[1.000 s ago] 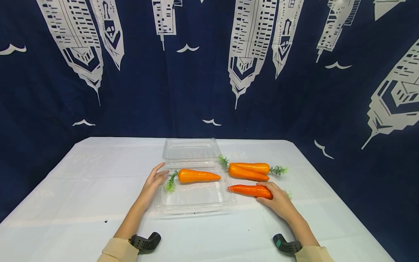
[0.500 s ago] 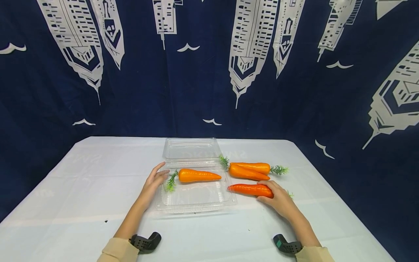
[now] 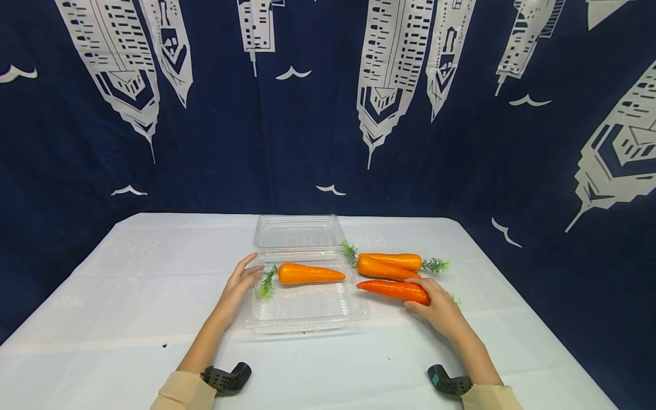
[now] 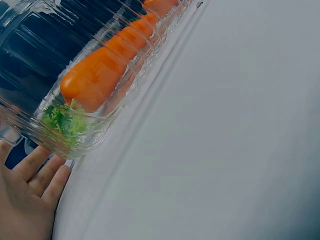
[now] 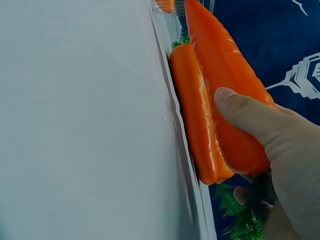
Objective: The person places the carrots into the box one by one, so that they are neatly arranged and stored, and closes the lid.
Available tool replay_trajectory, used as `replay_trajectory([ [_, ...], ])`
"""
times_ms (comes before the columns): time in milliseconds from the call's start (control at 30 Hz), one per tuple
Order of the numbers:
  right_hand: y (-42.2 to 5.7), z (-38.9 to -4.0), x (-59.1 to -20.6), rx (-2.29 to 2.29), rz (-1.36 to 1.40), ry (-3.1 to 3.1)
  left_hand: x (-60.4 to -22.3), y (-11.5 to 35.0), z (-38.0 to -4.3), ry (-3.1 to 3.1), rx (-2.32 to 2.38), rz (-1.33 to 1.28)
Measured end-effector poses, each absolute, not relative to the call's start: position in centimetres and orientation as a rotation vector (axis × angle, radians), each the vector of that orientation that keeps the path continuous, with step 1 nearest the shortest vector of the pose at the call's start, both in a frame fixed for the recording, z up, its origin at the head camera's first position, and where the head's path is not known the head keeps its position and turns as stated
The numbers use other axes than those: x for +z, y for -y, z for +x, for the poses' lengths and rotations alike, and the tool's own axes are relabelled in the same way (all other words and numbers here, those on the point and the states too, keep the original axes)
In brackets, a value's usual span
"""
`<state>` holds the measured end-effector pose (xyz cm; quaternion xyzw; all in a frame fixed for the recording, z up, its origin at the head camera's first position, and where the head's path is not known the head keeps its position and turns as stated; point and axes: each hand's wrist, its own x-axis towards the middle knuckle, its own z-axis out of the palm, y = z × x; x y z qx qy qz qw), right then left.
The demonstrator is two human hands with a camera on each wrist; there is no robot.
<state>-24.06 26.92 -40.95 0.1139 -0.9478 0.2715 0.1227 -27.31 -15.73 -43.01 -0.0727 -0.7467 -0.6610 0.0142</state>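
My right hand (image 3: 439,306) grips a red-orange carrot (image 3: 392,289) near its thick end. In the right wrist view the thumb lies across this carrot (image 5: 227,70), which is raised off the table with its tip pointing left. My left hand (image 3: 241,288) is at the left side of a clear plastic clamshell box (image 3: 307,313), its fingers extended along the wall. Inside that box lies an orange carrot (image 3: 310,274) with green leaves toward my left hand. From the left wrist view, the fingertips (image 4: 60,175) are right at the box's lower corner.
Two more carrots (image 3: 386,266) lie together on the white table (image 3: 128,296), just right of the box and behind the held one. The box's lid (image 3: 299,232) is folded back, away from me. A dark blue patterned cloth (image 3: 307,136) hangs behind the table.
The red-orange carrot has risen slightly from the table in my right hand, shifting up in the head view. My left hand has stayed in place beside the box.
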Motion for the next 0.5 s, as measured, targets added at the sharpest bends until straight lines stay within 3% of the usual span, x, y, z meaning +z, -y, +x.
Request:
replay_trajectory([
  [500, -26.70, -23.96, -40.14, 0.871, 0.222, 2.714, -42.85, 15.73, -27.26, 2.326, -2.063, -0.218],
])
